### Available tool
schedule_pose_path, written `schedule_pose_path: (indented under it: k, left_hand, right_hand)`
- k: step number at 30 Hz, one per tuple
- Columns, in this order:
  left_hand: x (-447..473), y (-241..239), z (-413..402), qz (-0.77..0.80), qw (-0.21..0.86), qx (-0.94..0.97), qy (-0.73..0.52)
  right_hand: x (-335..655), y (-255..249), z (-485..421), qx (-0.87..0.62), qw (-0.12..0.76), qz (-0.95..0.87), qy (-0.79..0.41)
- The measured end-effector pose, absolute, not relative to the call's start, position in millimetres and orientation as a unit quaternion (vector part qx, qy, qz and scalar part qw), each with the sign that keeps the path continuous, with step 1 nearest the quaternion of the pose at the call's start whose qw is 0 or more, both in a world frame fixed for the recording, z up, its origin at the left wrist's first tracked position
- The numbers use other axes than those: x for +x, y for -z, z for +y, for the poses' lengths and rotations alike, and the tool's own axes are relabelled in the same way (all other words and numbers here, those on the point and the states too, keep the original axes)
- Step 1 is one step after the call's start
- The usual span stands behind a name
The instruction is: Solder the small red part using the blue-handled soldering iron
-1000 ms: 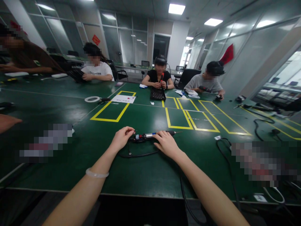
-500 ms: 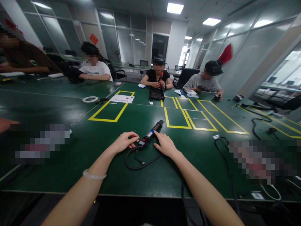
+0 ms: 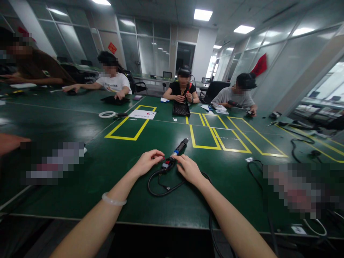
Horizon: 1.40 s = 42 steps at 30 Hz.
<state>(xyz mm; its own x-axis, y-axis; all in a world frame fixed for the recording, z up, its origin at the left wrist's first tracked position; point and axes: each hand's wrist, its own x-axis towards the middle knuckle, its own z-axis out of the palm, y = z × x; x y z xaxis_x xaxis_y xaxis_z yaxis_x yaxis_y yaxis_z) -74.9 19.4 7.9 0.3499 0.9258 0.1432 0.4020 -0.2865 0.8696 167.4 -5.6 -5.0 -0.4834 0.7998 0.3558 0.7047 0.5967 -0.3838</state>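
Observation:
A black electric screwdriver (image 3: 177, 151) lies slantwise on the green table, its tip pointing away from me. Its near half seems uncovered, with silver, blue, red and grey parts showing. A black cable (image 3: 153, 194) loops from its near end. At its left side is my left hand (image 3: 148, 162), thumb and fingertips closed together; a tiny red bit shows by the tips, too small to name. My right hand (image 3: 189, 168) has bent fingers against the screwdriver's right side, around the middle. The thumb sits lower, beside the tool.
Yellow tape outlines (image 3: 205, 147) mark the table beyond the screwdriver. A white sheet (image 3: 142, 114) and a white ring-shaped roll (image 3: 106, 114) lie ahead to the left. Across the table, several people work, one behind a black tray (image 3: 181, 109). Black cables (image 3: 258, 179) run at my right.
My right fingers have slid back along the screwdriver towards its near half and bent more. The left fingertips have come closer to the tool. Across the table, a person in white has lowered a dark object.

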Motion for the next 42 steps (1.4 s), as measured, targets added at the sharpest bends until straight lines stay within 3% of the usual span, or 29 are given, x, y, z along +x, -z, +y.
schedule_pose_path:
  k: [9,18,23,30,36,42]
  left_hand:
    - [-49.8,-19.6,3.6,0.377,0.431,0.736,-0.361]
    - [-31.9,-19.2,-8.7,0.356,0.136,0.869,-0.316]
    - [-25.2,-22.0,-15.5,0.350,0.101,0.890,-0.276]
    - [-43.6,-22.0,0.1,0.426,0.179,0.834,-0.303]
    - [-52.5,-5.5,8.6,0.410,0.271,0.835,-0.247]
    - [-45.7,-0.4,5.9,0.407,0.256,0.840,-0.252]
  right_hand:
    - [156.1,6.6,-12.7,-0.396,0.411,-0.771,-0.284]
    - [153.3,15.3,-11.9,-0.387,0.443,-0.672,-0.450]
    - [154.9,16.7,-6.5,-0.378,0.442,-0.631,-0.514]
    - [177.0,11.3,3.4,-0.382,0.432,-0.661,-0.480]
    - [182.7,13.2,-2.1,-0.396,0.359,-0.772,-0.345]
    - [180.5,8.8,-8.0,-0.398,0.310,-0.831,-0.233]
